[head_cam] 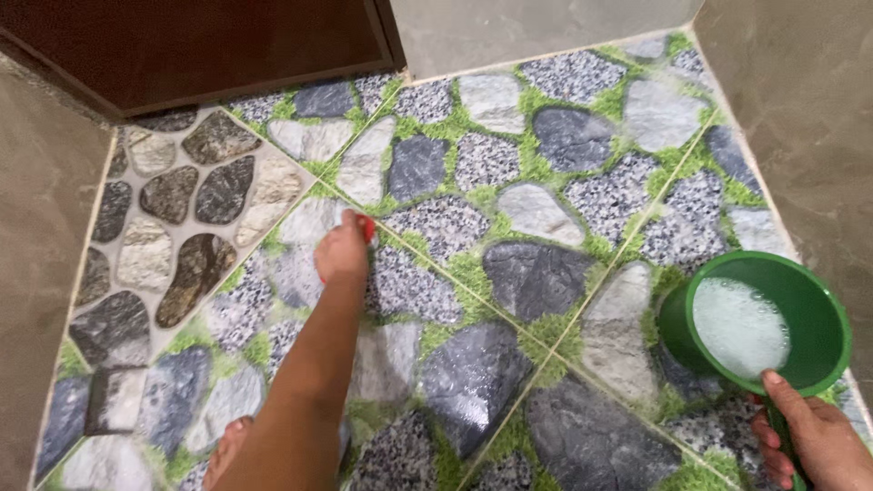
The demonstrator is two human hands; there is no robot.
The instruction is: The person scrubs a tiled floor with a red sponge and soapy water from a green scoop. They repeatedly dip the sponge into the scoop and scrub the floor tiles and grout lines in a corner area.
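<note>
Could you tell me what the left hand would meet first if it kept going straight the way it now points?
Probably only wet stone-pattern floor tiles at first; beyond them stands the dark wooden door. The left hand holds something red. Depth is unclear.

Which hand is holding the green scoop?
The right hand, at the lower right, grips the green scoop of soapy water; the left hand presses something red on the floor.
</note>
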